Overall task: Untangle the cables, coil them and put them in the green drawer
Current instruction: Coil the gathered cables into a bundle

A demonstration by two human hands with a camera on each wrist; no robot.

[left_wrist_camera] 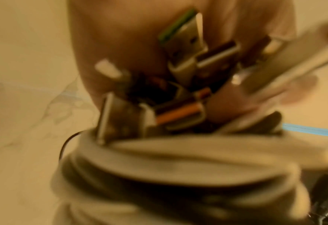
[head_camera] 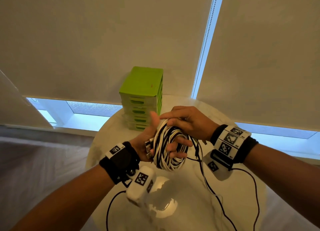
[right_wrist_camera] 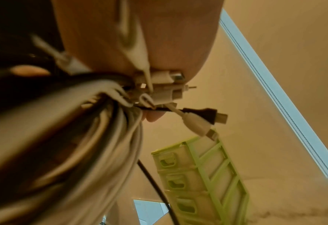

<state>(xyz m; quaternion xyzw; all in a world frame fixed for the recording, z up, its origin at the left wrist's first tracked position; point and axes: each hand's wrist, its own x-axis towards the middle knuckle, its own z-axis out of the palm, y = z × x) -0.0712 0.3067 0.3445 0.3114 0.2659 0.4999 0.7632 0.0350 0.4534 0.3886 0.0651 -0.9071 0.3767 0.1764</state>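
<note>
Your left hand holds the coil of black and white cables, fingers through its middle so the loops stay together. Your right hand closes over the top at 12 o'clock to keep the plug ends in. The green drawer unit stands on the table just behind, all drawers shut.

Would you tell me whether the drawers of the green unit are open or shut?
Shut: every drawer front on the green drawer unit sits flush with its frame, none pulled out.
</note>
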